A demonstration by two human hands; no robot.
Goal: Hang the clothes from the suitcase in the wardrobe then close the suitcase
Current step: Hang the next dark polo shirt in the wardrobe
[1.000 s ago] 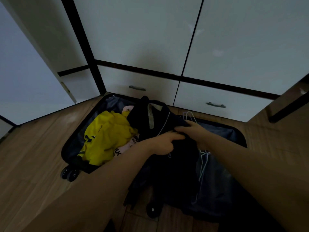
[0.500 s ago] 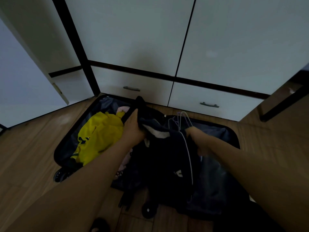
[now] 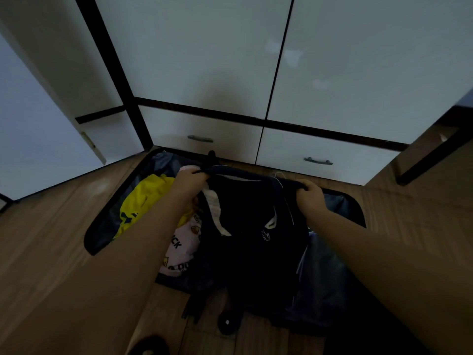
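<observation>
The person's left hand (image 3: 190,181) is pinching one shoulder of a dark navy polo shirt with white trim (image 3: 252,226), fingers curled round the bunched cloth, and the right hand (image 3: 308,194) is gripping the other shoulder the same way. Between the two fists the shirt's top edge is stretching almost level, and the body is hanging slack over the middle of the open dark suitcase (image 3: 102,226) lying on the wooden floor (image 3: 46,226).

It is draping and folding freely, so it is judged soft, light and not fragile; the shoulder seams look like the best holds, keeping the neck open for a hanger. Thin pale wire hangers (image 3: 277,174) are showing just beyond the shirt, near the suitcase's far edge.

In the suitcase's left half a crumpled yellow garment (image 3: 146,201) is lying beside a pale pink printed garment (image 3: 184,242). Behind the suitcase the white wardrobe doors (image 3: 204,60) are standing closed above two drawers with metal handles (image 3: 318,160).
</observation>
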